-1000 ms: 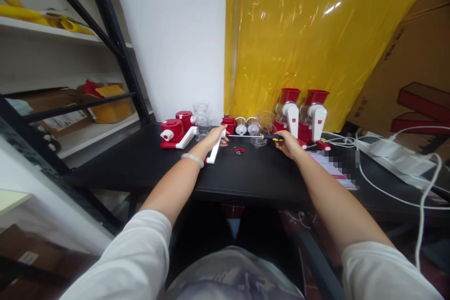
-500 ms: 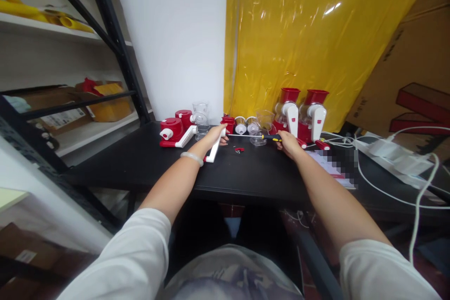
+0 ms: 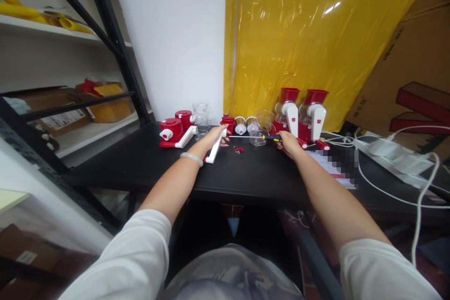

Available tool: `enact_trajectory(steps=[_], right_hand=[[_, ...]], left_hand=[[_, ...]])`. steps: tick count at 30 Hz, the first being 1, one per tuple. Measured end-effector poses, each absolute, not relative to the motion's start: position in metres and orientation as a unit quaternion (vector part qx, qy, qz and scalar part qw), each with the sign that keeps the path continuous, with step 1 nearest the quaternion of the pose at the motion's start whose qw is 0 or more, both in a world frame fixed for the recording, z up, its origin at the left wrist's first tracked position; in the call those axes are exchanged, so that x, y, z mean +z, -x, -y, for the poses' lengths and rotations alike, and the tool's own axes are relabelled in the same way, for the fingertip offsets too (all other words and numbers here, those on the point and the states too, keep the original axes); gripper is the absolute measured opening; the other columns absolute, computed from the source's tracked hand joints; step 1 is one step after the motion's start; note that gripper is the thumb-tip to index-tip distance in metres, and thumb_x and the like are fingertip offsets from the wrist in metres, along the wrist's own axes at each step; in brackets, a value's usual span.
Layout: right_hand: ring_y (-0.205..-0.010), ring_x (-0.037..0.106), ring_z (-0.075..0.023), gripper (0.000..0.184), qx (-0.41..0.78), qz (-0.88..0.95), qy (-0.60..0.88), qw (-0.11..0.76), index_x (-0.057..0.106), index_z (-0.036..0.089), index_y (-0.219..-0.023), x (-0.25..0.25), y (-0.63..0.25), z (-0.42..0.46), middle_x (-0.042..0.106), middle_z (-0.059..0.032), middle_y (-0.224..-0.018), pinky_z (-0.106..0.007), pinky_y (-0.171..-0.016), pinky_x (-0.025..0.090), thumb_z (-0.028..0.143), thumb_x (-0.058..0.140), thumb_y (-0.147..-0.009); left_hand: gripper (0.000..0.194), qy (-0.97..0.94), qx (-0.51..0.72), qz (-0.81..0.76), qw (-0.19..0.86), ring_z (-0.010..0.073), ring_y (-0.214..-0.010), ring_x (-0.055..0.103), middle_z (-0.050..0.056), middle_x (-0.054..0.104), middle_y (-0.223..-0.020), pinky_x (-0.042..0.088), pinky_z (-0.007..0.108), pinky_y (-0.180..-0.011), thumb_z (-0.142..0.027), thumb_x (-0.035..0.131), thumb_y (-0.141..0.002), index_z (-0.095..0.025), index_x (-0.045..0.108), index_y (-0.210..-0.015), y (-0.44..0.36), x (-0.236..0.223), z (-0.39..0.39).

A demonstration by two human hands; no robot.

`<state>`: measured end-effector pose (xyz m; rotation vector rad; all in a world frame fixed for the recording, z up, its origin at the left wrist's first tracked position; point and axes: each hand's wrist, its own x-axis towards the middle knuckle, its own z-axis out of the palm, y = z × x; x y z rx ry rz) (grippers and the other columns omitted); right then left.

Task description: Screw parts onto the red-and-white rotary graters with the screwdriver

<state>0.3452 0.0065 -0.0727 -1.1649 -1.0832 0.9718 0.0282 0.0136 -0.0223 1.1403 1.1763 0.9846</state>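
Above the black table, my left hand [image 3: 215, 137] is closed on a white crank handle [image 3: 213, 151], whose arm slants down toward me. My right hand [image 3: 288, 144] grips a screwdriver [image 3: 270, 138] by its black and yellow handle. Its long shaft points left, level, and its tip meets the upper end of the crank handle; the exact contact is hidden by my fingers. Small red parts with what look like screws [image 3: 239, 150] lie on the table between my hands. Behind them stand two grater drums [image 3: 240, 125], a red hopper [image 3: 228, 123] and a clear plastic housing [image 3: 264, 122].
Two red bases [image 3: 172, 130] with a white crank sit at the left. Two assembled rotary graters [image 3: 288, 111] stand at the back right, near a printed sheet [image 3: 330, 167] and a white power strip [image 3: 390, 161] with cables. A black-framed shelf [image 3: 114, 47] borders the left side.
Almost nothing differs. The screwdriver and my right hand are very slightly shifted, and both hands keep their hold.
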Motion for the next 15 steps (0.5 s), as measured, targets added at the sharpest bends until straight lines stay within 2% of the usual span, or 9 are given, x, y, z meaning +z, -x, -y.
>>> enact_trajectory(steps=[5,9,15], right_hand=[[-0.04,0.035,-0.0109,0.024,0.414,0.455,0.509,0.602,0.052,0.024,-0.071,-0.0703,-0.3432,-0.0055,0.043,0.0025,-0.044,-0.022,-0.04,0.03,0.028,0.059,-0.093],[-0.039,0.035,-0.0116,0.021,0.415,0.445,0.511,0.607,0.053,0.023,-0.068,-0.0672,-0.3434,-0.0041,0.042,0.002,-0.042,-0.022,-0.039,0.03,0.021,0.056,-0.089],[-0.038,0.033,-0.0112,0.016,0.407,0.453,0.496,0.619,0.054,0.024,-0.07,-0.0678,-0.3476,-0.0078,0.041,0.0026,-0.041,-0.022,-0.038,0.029,0.023,0.057,-0.085]], left_hand=[[0.039,-0.49,0.416,-0.496,0.583,0.0114,-0.039,0.052,0.002,0.065,-0.057,0.061,0.025,-0.057,-0.043,0.055,-0.112,-0.016,0.07,-0.088,-0.0284,-0.0229,-0.0134],[0.039,-0.487,0.42,-0.497,0.583,0.0109,-0.039,0.052,0.003,0.066,-0.058,0.061,0.025,-0.057,-0.044,0.058,-0.111,-0.016,0.068,-0.087,-0.028,-0.022,-0.0122],[0.039,-0.486,0.423,-0.49,0.587,0.0102,-0.038,0.049,0.002,0.064,-0.056,0.062,0.025,-0.057,-0.041,0.054,-0.113,-0.016,0.067,-0.086,-0.0274,-0.0193,-0.0118]])
